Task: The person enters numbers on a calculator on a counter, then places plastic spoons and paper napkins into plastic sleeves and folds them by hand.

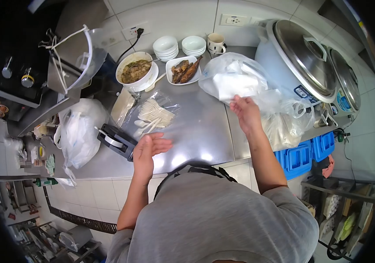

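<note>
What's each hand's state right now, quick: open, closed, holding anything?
Left hand: open, nothing visible in it, near the tape dispenser.
Right hand: partly curled by the white plastic bag; can't tell whether it grips.

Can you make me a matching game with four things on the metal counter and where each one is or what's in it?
Things
1. Black, oblong tape dispenser
2. Translucent white plastic bag near a cream patterned mug
3. Pile of slim, cream-coloured spoons
4. White, rounded-corner dish

Clues
A. Holds browned fish
B. At the fingertips of the right hand
C. Directly left of the left hand
D. On clear plastic wrapping

Right pairs: 1-C, 2-B, 3-D, 4-A
</note>
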Available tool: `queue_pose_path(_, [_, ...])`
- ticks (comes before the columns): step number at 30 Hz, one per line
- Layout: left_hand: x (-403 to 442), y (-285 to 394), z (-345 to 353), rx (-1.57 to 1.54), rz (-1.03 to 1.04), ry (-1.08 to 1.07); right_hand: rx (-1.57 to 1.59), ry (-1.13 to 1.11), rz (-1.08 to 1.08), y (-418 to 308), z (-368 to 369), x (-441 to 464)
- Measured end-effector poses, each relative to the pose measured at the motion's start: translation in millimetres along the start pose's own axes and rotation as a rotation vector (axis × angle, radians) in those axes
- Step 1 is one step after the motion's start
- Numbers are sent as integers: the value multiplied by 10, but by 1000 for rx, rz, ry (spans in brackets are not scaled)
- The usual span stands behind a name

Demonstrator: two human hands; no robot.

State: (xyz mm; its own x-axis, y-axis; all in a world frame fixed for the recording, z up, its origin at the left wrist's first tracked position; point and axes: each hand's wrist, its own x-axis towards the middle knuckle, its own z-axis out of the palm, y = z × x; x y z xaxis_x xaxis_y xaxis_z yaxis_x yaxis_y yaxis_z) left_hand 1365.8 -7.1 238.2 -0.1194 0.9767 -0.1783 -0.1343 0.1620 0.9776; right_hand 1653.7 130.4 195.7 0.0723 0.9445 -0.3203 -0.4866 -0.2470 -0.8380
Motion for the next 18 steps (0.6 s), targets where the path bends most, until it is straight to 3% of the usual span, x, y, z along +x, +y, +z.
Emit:
queue_pose_path(4, [108,-194,206,65,-86,-24,-445,-31,-2,65,-204,66])
queue_pose_path(5, [167,-257,285,56,-107,-42,-605,-72,-224,209,-363,252])
queue_pose_path(8, [486,-567,588,232,-22,-189,-1265,-80,-1036,-263,-127,278])
queue_pose_path(9, [620,-564,735,437,48,-259,-1344,-117,-979,-300,-104,356])
queue_pose_path(12, [1166,-651,1176,1009,311,-425,-2036,-125,-964,-170,-529,1135])
queue_pose_path(15, [1719,-917,1452,1172,664,-310,-2011,26,-752,-425,-768,1608])
queue_pose_path(18, [2112,-847,1668,1194,682,-177,-1960,-124,-487,-676,-588,1506])
